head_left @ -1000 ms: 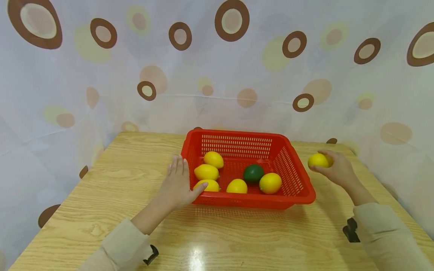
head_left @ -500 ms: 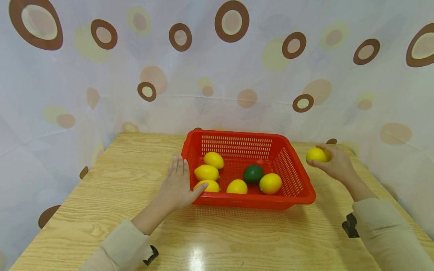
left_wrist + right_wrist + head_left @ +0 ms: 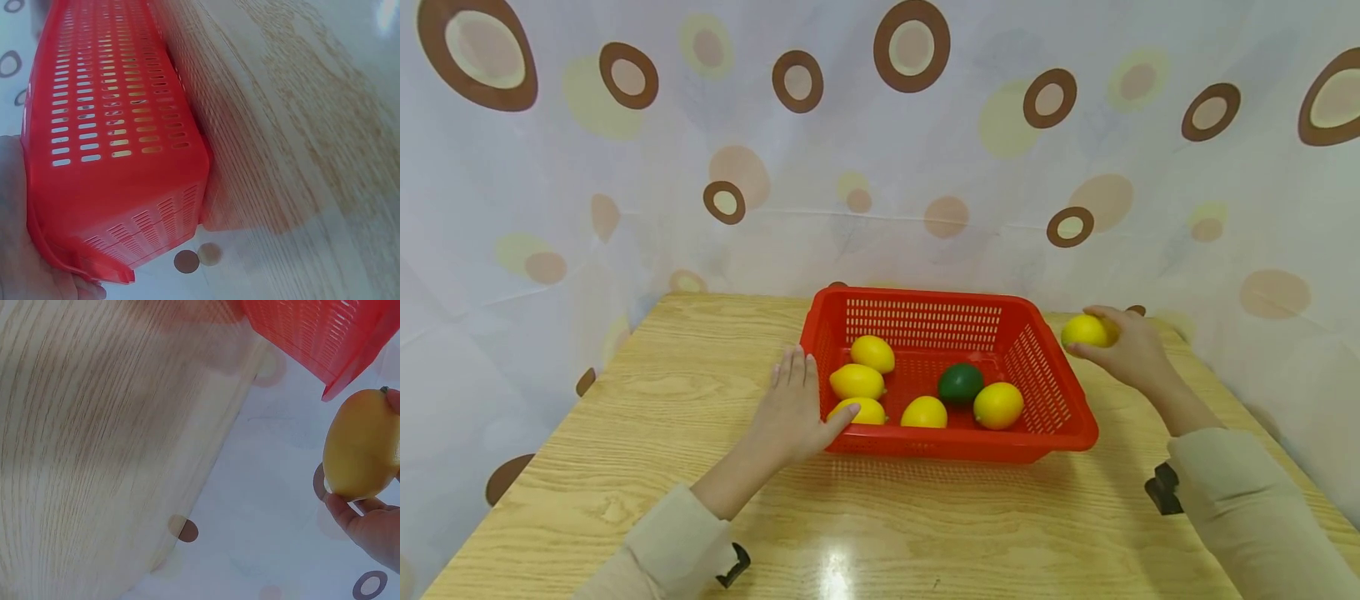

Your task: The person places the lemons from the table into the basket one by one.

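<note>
My right hand pinches a yellow lemon between thumb and fingers, raised just beyond the right rim of a red plastic basket. In the right wrist view the lemon shows its stem end by one fingertip. At the basket's left front corner rests my left hand, fingers straight along the rim and thumb over the front edge. Inside the basket are several yellow lemons, one lemon at the right beside a dark green fruit. The left wrist view has the slotted basket wall beside the hand.
The basket stands on a wooden table with light grain. Behind it hangs a pale curtain with brown ovals and circles. A dark clip-like piece is on the right sleeve, and a similar one on the left.
My right hand has lifted the lemon up and to the left, closer to the basket's right rim. The left hand and the basket have stayed in place.
</note>
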A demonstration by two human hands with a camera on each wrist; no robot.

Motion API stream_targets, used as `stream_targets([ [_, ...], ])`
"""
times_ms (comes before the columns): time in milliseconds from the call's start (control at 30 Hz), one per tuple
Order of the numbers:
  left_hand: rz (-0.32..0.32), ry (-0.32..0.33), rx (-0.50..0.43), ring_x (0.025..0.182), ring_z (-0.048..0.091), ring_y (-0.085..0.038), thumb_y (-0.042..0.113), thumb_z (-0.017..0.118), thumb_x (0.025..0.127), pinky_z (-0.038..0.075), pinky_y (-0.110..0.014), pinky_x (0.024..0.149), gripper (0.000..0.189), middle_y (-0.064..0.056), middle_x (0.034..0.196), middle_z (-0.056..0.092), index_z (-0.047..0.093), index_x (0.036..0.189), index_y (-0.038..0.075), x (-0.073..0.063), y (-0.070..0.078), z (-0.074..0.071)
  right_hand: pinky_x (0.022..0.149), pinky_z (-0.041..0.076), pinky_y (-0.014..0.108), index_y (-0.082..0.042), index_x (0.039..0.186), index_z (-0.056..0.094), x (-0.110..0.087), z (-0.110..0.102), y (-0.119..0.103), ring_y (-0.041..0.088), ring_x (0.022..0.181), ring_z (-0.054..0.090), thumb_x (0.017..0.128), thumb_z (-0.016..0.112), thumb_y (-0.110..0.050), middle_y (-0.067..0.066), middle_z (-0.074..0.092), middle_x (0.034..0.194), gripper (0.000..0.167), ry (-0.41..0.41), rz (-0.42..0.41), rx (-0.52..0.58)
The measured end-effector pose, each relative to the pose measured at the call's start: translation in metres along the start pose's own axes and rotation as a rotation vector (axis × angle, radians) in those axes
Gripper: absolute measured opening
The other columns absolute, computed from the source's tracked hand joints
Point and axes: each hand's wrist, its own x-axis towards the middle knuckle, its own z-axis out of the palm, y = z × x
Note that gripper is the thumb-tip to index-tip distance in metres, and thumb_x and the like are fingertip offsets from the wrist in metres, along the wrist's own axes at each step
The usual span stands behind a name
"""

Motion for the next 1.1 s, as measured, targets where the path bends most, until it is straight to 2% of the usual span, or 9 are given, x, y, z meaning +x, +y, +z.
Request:
stream_targets([
  [133, 0.002, 0.000, -0.004, 0.142, 0.008, -0.042, 0.061, 0.040, 0.088, 0.013, -0.050, 0.116, 0.093, -0.031, 0.151, 0.013, 0.021, 0.141, -0.014, 0.000, 0.000, 0.000, 0.074, 0.042, 0.043, 0.007, 0.130, 0.045, 0.002, 0.001, -0.007, 0.043, 0.102, 0.046, 0.084, 0.067, -0.028, 0.033, 0.046, 0.130, 0.062, -0.016, 0.000, 0.012],
  [433, 0.011, 0.010, 0.001, 0.142, 0.009, -0.042, 0.060, 0.040, 0.088, 0.014, -0.049, 0.116, 0.092, -0.031, 0.150, 0.014, 0.023, 0.140, -0.014, 0.000, -0.001, 0.002, 0.078, 0.043, 0.051, 0.003, 0.133, 0.043, 0.004, 0.005, -0.018, 0.046, 0.109, 0.040, 0.085, 0.065, -0.033, 0.034, 0.040, 0.132, 0.064, -0.063, 0.045, 0.022],
  [733, 0.010, 0.012, 0.000, 0.142, 0.009, -0.042, 0.060, 0.041, 0.088, 0.014, -0.049, 0.116, 0.092, -0.031, 0.150, 0.014, 0.022, 0.141, -0.013, 0.000, -0.002, 0.003, 0.082, 0.043, 0.057, 0.002, 0.132, 0.044, 0.008, 0.006, -0.025, 0.047, 0.111, 0.039, 0.084, 0.066, -0.031, 0.033, 0.041, 0.131, 0.062, -0.050, 0.014, 0.018],
  [1100, 0.007, -0.002, -0.014, 0.142, 0.006, -0.042, 0.060, 0.040, 0.089, 0.013, -0.049, 0.116, 0.093, -0.030, 0.151, 0.010, 0.020, 0.141, -0.014, 0.000, -0.002, 0.003, 0.080, 0.043, 0.053, 0.003, 0.131, 0.045, 0.016, 0.001, -0.038, 0.045, 0.112, 0.039, 0.084, 0.067, -0.029, 0.032, 0.043, 0.129, 0.061, -0.050, -0.027, 0.019],
])
